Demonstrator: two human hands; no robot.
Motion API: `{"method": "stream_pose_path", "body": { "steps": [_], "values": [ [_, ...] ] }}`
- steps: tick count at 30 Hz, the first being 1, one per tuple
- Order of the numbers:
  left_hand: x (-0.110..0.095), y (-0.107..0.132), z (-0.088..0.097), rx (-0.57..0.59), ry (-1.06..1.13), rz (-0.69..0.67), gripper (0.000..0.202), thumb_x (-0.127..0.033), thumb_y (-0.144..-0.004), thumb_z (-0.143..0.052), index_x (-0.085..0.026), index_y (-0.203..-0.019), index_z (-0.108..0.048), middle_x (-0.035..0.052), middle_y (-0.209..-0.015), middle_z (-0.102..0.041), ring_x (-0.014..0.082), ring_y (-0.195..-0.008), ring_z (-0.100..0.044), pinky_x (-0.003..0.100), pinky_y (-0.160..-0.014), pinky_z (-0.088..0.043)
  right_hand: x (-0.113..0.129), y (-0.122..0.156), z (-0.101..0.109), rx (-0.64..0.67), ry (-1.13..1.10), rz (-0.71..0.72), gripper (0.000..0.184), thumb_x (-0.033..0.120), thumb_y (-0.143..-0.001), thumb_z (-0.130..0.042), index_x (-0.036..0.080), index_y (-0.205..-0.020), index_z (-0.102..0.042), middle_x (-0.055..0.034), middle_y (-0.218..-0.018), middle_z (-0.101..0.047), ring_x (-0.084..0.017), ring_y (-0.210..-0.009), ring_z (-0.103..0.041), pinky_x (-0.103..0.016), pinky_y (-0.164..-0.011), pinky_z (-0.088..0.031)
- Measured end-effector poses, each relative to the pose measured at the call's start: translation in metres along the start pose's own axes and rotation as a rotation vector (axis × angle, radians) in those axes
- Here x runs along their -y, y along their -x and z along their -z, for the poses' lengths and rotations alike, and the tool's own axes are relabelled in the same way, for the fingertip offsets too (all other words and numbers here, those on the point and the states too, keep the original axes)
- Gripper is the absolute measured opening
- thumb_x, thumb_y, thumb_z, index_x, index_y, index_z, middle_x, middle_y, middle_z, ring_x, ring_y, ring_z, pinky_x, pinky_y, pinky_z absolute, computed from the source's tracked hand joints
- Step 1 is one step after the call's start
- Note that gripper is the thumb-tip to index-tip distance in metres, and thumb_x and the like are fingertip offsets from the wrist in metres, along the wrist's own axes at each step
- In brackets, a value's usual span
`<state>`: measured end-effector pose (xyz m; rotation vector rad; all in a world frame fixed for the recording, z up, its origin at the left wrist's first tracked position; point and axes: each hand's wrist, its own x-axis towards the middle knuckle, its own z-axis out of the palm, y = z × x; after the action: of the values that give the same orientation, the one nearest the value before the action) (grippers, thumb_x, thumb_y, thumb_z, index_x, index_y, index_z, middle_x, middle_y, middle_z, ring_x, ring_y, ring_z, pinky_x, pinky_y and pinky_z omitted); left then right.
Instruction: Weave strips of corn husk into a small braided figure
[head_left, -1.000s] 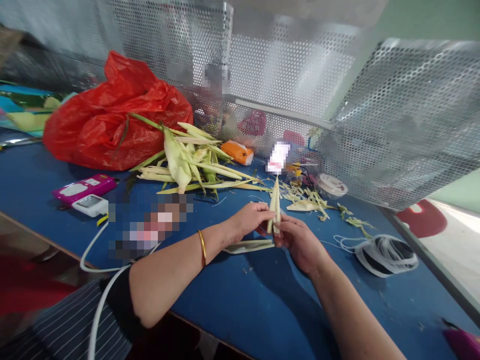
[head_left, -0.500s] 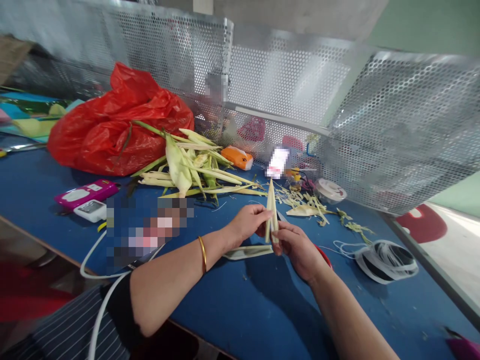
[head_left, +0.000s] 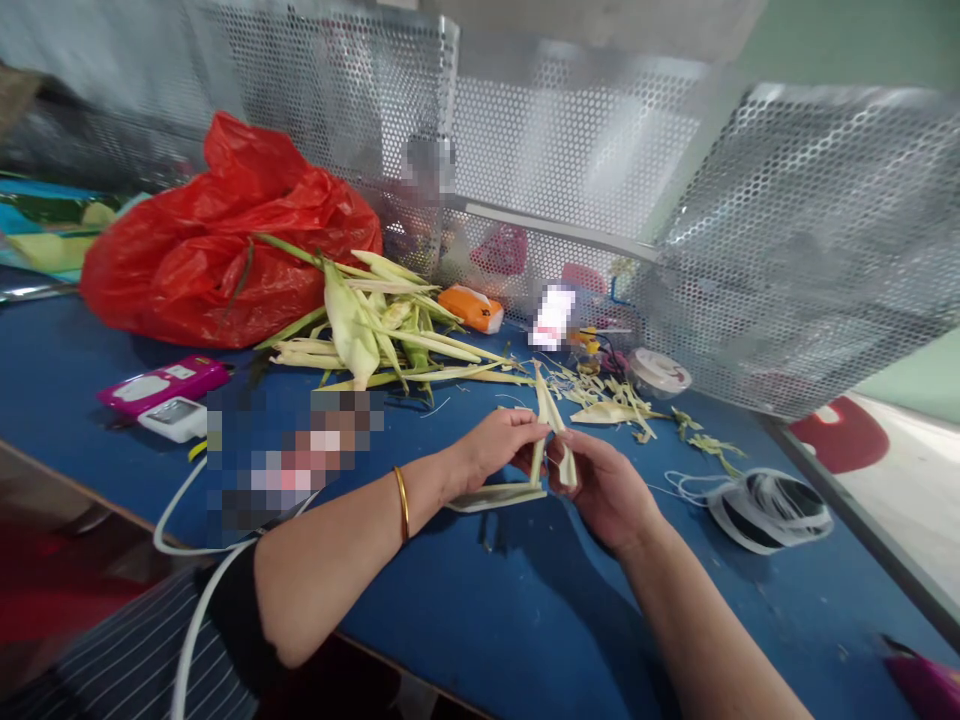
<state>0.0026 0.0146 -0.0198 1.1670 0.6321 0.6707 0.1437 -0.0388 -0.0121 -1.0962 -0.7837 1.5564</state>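
1. The left hand (head_left: 501, 445), near the center of the frame, has its grip closed, thumb and fingers pinching the left strand of a pale husk (head_left: 543, 400).
2. The right hand (head_left: 609, 490), just right of center, closes its grip on the husk's right strand, near the curled lower end.
3. That pale husk stands roughly upright between the hands, its strands meeting at a point on top and spreading apart below (an upside-down V, more or less).
4. Below the left hand, a loose husk strip (head_left: 495, 497) lies on the blue surface (head_left: 420, 600).
5. At upper center-left, a husk pile (head_left: 356, 340) rests against a red plastic bag (head_left: 225, 250); an orange packet (head_left: 470, 309) sits just beside the pile.
6. Right of center, small husk scraps (head_left: 589, 385) are scattered near a white round container (head_left: 660, 372).
7. A spool (head_left: 770, 510) wound with pale cord lies at the right of the frame.
8. At the left, a purple pack (head_left: 166, 383) touches a small white device (head_left: 174, 418).
9. Perforated metal panels (head_left: 570, 130) stand across the top.
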Motion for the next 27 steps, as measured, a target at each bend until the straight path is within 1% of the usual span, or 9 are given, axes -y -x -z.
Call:
{"method": "stream_pose_path", "body": {
  "steps": [2,5,7,9,11,17,20,23,27],
  "values": [
    [-0.001,0.001,0.000,0.021,-0.006,0.003,0.036,-0.048,-0.071,-0.070,-0.014,-0.075,-0.061,0.0020,-0.068,-0.065,0.0115,-0.056,-0.059,0.027,-0.062,-0.048,0.002,0.001,0.000,-0.016,-0.003,0.014,0.027,0.036,-0.063,-0.075,0.018,-0.052,-0.059,0.0020,-0.049,-0.051,-0.010,-0.046,-0.039,-0.024,-0.045,-0.032],
    [-0.002,0.002,0.001,0.010,-0.024,0.006,0.040,-0.054,-0.078,-0.063,-0.014,-0.077,-0.061,0.0026,-0.065,-0.064,0.0121,-0.056,-0.059,0.028,-0.063,-0.047,0.000,0.001,0.000,-0.017,0.104,0.057,0.024,0.037,-0.064,-0.076,0.017,-0.059,-0.063,0.0019,-0.051,-0.052,-0.010,-0.046,-0.038,-0.024,-0.044,-0.029],
    [-0.002,0.000,0.002,-0.061,-0.036,-0.032,0.040,-0.054,-0.080,-0.061,-0.015,-0.073,-0.059,0.0008,-0.061,-0.062,0.0109,-0.054,-0.056,0.027,-0.061,-0.046,-0.004,0.001,0.000,-0.005,0.191,0.060,0.024,0.038,-0.066,-0.075,0.017,-0.063,-0.064,0.0018,-0.053,-0.053,-0.011,-0.047,-0.041,-0.025,-0.047,-0.031],
    [-0.001,-0.001,0.002,-0.142,-0.057,-0.069,0.036,-0.049,-0.079,-0.064,-0.015,-0.069,-0.057,-0.0015,-0.057,-0.058,0.0093,-0.051,-0.053,0.024,-0.058,-0.044,-0.008,0.000,0.000,0.004,0.261,0.057,0.024,0.038,-0.067,-0.075,0.018,-0.062,-0.063,0.0021,-0.051,-0.052,-0.012,-0.049,-0.043,-0.026,-0.049,-0.033],
    [-0.001,-0.002,0.002,-0.176,-0.077,-0.072,0.032,-0.042,-0.079,-0.066,-0.015,-0.067,-0.055,-0.0023,-0.057,-0.057,0.0084,-0.050,-0.052,0.023,-0.056,-0.044,-0.008,-0.001,0.001,-0.002,0.282,0.062,0.024,0.037,-0.067,-0.075,0.019,-0.060,-0.061,0.0027,-0.051,-0.050,-0.012,-0.049,-0.042,-0.026,-0.050,-0.033],
    [-0.004,-0.002,0.003,-0.157,-0.111,-0.005,0.025,-0.034,-0.086,-0.058,-0.016,-0.069,-0.053,-0.0019,-0.061,-0.059,0.0086,-0.050,-0.056,0.023,-0.055,-0.044,0.006,0.002,0.006,0.039,0.079,0.068,0.029,0.035,-0.068,-0.070,0.020,-0.050,-0.052,0.0038,-0.049,-0.041,-0.009,-0.044,-0.032,-0.026,-0.044,-0.030],
    [-0.005,-0.001,0.004,-0.161,-0.134,-0.018,0.025,-0.032,-0.086,-0.058,-0.016,-0.068,-0.052,-0.0021,-0.062,-0.058,0.0089,-0.052,-0.057,0.022,-0.056,-0.044,0.008,0.001,0.009,0.009,0.140,0.101,0.030,0.039,-0.068,-0.072,0.019,-0.053,-0.056,0.0025,-0.051,-0.046,-0.010,-0.045,-0.038,-0.025,-0.045,-0.033],
    [-0.005,0.001,0.004,-0.087,-0.188,-0.048,0.022,-0.029,-0.086,-0.057,-0.016,-0.069,-0.053,-0.0013,-0.063,-0.059,0.0096,-0.055,-0.056,0.023,-0.057,-0.043,0.002,-0.002,0.009,-0.016,0.231,0.106,0.036,0.050,-0.071,-0.074,0.017,-0.063,-0.062,0.0003,-0.056,-0.055,-0.011,-0.049,-0.048,-0.024,-0.047,-0.038],
    [-0.006,0.005,0.001,0.027,-0.272,-0.038,0.023,-0.032,-0.086,-0.055,-0.016,-0.070,-0.055,0.0017,-0.066,-0.063,0.0115,-0.058,-0.057,0.024,-0.057,-0.041,-0.007,-0.006,0.007,-0.020,0.222,0.115,0.038,0.052,-0.071,-0.075,0.017,-0.067,-0.062,0.0016,-0.055,-0.054,-0.010,-0.049,-0.047,-0.022,-0.049,-0.038]
  ]
}}
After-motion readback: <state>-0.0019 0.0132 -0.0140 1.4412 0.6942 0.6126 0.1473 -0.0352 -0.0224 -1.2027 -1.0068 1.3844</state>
